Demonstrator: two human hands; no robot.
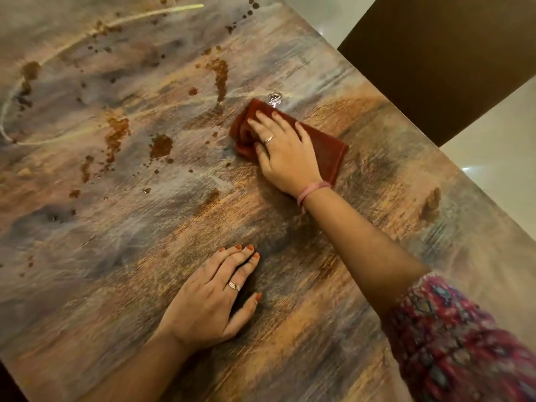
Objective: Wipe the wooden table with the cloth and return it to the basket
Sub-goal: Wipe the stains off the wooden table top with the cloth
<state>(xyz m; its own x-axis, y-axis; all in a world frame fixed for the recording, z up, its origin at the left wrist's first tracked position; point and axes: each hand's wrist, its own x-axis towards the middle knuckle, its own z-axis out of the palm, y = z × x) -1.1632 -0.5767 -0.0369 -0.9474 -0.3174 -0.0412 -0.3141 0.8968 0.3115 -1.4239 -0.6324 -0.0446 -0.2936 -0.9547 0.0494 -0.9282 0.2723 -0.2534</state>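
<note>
**Cloth pressed flat on a stained tabletop**

Nearest the camera, the left hand [208, 300] lies palm down on the wooden tabletop [333, 329], its fingers straight and close together, holding nothing; it wears a ring and orange nail polish. Farther out and to the right, the right hand [285, 152] rests on a dark red cloth [327, 146], fingers spread and flat, pressing the folded fabric against the wood instead of gripping it. A ring shows on one finger and a pink band [311, 191] circles the wrist. The forearm runs back to a patterned red sleeve [464, 343] at the near right corner.

The cloth lies toward the far right part of the tabletop, its left edge bunched under the fingertips. Brown stains [161, 146] and splatters spread over the far left of the surface. Just beyond the cloth sits a small glinting spot [275, 98], perhaps a bit of liquid or a light's reflection. A dark chair back [435, 59] stands past the tabletop's right edge, over a pale floor [499, 169].
</note>
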